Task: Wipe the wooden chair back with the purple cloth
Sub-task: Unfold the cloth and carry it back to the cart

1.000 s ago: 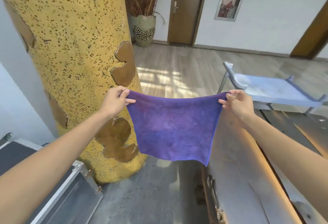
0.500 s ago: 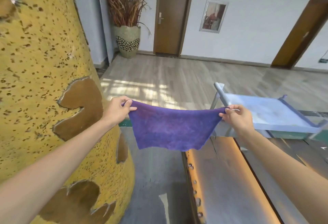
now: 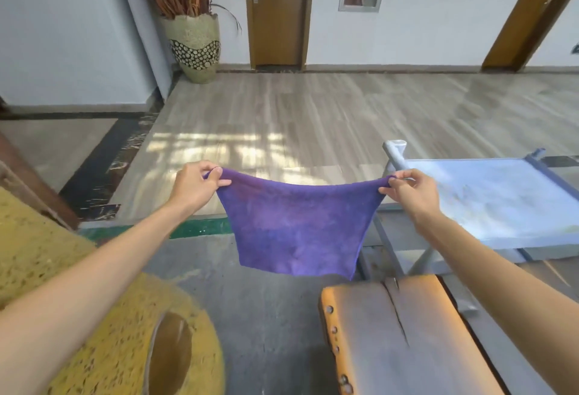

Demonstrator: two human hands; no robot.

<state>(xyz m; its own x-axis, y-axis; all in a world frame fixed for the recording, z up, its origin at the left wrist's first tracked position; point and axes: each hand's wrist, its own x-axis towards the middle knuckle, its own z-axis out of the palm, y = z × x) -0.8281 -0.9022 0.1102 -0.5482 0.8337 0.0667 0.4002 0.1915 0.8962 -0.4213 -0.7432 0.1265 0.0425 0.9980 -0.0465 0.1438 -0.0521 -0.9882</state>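
- Cloth, purple, square, terry-like fabric (image 3: 297,231): held spread in the air by its two upper corners, top edge sagging in a shallow curve, lower edge hanging free above the grey floor.
- Left hand (image 3: 194,186): fingers (image 3: 216,172) pinched shut on the upper left corner of the cloth; bare forearm reaches in from the lower left.
- Right hand (image 3: 412,191): fingers (image 3: 387,189) pinched shut on the upper right corner; bare forearm reaches in from the lower right.
- Chair back, wooden, orange-edged with a greyish worn face and a dark crack (image 3: 404,338): bottom centre-right, just below the cloth's lower right corner and apart from it; round studs run down its left edge.
- Frame, pale blue, metal, folding, with a flat panel (image 3: 488,200): right side, behind the right hand.
- Column, yellow, speckled, with brown patches (image 3: 103,332): lower left, under the left forearm.
- Vase, beige, patterned, holding dried brown stalks (image 3: 194,47): far left corner, beside a brown wooden door (image 3: 275,12).
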